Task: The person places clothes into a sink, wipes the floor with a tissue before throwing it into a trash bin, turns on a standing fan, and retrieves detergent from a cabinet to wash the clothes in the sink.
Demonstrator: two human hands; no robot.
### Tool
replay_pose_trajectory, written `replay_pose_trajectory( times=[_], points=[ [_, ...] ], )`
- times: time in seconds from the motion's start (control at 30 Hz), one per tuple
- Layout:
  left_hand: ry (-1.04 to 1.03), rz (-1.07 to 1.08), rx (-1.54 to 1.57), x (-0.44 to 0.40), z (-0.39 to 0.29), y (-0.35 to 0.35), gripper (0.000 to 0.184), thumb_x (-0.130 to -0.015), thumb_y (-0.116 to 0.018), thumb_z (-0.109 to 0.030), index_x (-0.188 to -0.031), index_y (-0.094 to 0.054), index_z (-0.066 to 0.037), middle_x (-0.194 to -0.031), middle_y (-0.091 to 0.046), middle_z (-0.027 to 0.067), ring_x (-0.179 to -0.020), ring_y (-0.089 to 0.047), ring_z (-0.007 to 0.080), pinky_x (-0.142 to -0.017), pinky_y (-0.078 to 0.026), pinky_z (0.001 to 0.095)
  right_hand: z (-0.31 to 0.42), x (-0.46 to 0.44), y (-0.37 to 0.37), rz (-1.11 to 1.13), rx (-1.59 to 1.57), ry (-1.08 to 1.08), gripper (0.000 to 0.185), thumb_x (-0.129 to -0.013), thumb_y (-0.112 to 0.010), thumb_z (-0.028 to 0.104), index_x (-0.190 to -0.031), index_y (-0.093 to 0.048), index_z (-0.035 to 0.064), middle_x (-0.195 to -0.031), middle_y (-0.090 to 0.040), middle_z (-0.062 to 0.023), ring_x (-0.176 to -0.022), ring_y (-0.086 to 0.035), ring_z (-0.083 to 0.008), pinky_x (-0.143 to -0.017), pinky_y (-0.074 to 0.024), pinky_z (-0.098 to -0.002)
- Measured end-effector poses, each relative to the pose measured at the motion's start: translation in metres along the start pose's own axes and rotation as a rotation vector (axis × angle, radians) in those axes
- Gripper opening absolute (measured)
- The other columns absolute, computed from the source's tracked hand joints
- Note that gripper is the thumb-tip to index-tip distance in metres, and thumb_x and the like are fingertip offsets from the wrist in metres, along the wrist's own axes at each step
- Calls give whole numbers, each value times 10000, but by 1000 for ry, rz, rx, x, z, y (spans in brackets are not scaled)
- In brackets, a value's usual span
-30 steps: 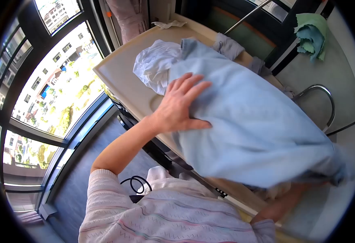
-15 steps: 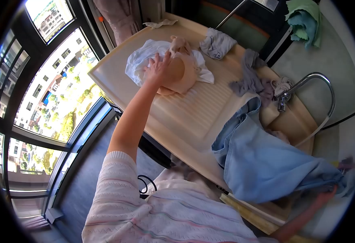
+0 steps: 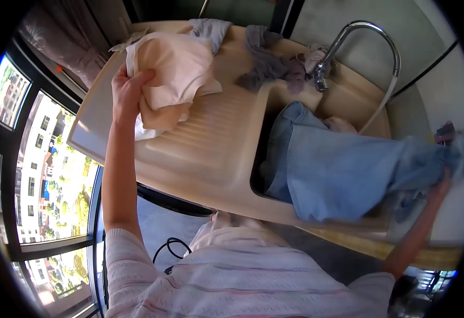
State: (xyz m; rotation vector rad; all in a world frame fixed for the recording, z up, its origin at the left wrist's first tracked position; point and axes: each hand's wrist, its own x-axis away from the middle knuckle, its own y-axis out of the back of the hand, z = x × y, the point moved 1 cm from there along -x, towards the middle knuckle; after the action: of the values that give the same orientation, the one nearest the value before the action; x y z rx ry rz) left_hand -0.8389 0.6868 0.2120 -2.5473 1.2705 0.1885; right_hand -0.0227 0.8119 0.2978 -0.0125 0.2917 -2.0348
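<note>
My left hand [image 3: 127, 94] is closed on a pale peach garment [image 3: 176, 66], pinching its edge with the thumb on top. The garment is held up over the ribbed washboard [image 3: 210, 127]; a bit of white cloth [image 3: 149, 131] shows below it. At the far right, my right hand [image 3: 440, 185] grips the bunched end of light blue jeans [image 3: 343, 169]. Their wider part drapes over the sink basin, and its edge hangs over the front rim. My right fingers are partly blurred and hidden by the denim.
A curved chrome faucet [image 3: 322, 79] rises behind the basin [image 3: 295, 95]. Along the back edge lie a grey cloth [image 3: 210, 32] and a dark grey-purple cloth [image 3: 261, 55]. Windows [image 3: 57, 169] stand on the left, and a black cord [image 3: 168, 246] loops below the counter.
My left hand has picked up the peach garment from the pile on the washboard and raised it. My right hand still holds the jeans, now pulled straighter over the basin. The view has turned right.
</note>
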Motion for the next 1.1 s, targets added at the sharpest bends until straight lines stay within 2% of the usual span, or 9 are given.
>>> replay_pose_trajectory(
  times=[0.03,0.1,0.27,0.43,0.67,0.7,0.97,1.0,1.1],
  points=[
    [-4,34,67,10,-12,-20,307,-667,-633,11,-971,-586,25,-873,-629,116,-713,-616,184,-701,-514,288,-36,14,-19,-22,355,299,527,-750,-656,204,-1186,-478,-30,-1130,-543,-131,-1029,-527,-259,-883,-421,-374],
    [26,98,198,30,-29,-61,297,-660,-626,21,-955,-587,30,-862,-630,114,-717,-617,184,-705,-513,283,-100,54,-67,156,1075,171,608,-702,-703,238,-1178,-469,-58,-1121,-546,-198,-1006,-541,-299,-870,-416,-368],
    [290,426,736,77,-42,-159,276,-636,-613,27,-912,-592,41,-826,-631,117,-712,-619,186,-717,-511,293,-228,166,-132,962,1286,75,498,-724,-649,155,-1170,-488,5,-1135,-527,-257,-1071,-507,-376,-868,-424,-397],
    [765,648,1129,131,-2,-265,254,-699,-589,-50,-938,-582,37,-838,-622,90,-738,-606,173,-740,-488,278,-234,119,-89,723,1424,93,432,-770,-609,184,-1156,-497,25,-1100,-551,-202,-1027,-534,-309,-817,-449,-371],
    [786,386,182,126,134,-239,152,-764,-548,-141,-839,-583,-13,-720,-577,83,-603,-557,167,-498,-444,308,-177,105,-76,666,774,-335,349,-836,-552,223,-1138,-509,53,-1051,-584,-124,-965,-571,-215,-745,-483,-335],
    [685,520,88,116,154,-220,192,-783,-570,-129,-922,-567,4,-793,-586,81,-746,-598,185,-671,-500,293,-157,116,-87,713,621,-545,432,-829,-575,218,-1217,-457,68,-1139,-530,-83,-1043,-512,-154,-766,-472,-300],
    [39,1097,-729,160,91,-241,732,-680,-702,-325,-1249,-386,9,-1044,-570,141,-966,-554,273,-845,-444,338,-207,186,-139,1209,1164,250,897,-648,-721,309,-1380,-237,122,-1329,-340,-195,-1234,-330,-337,-904,-361,-542],
    [271,1222,-452,180,138,-243,855,-644,-746,-404,-1287,-358,5,-1275,-422,194,-1202,-396,256,-963,-350,331,-215,191,-140,1186,1436,300,928,-626,-731,342,-1380,-235,130,-1348,-312,-208,-1257,-290,-356,-913,-332,-575],
    [-61,1351,-743,221,127,-271,852,-605,-754,-403,-1301,-372,-94,-1369,-283,219,-1240,-316,388,-993,-327,412,-271,152,-126,1202,1658,351,861,-682,-672,377,-1384,-230,144,-1411,-234,-153,-1271,-263,-373,-888,-311,-632]
  ],
)
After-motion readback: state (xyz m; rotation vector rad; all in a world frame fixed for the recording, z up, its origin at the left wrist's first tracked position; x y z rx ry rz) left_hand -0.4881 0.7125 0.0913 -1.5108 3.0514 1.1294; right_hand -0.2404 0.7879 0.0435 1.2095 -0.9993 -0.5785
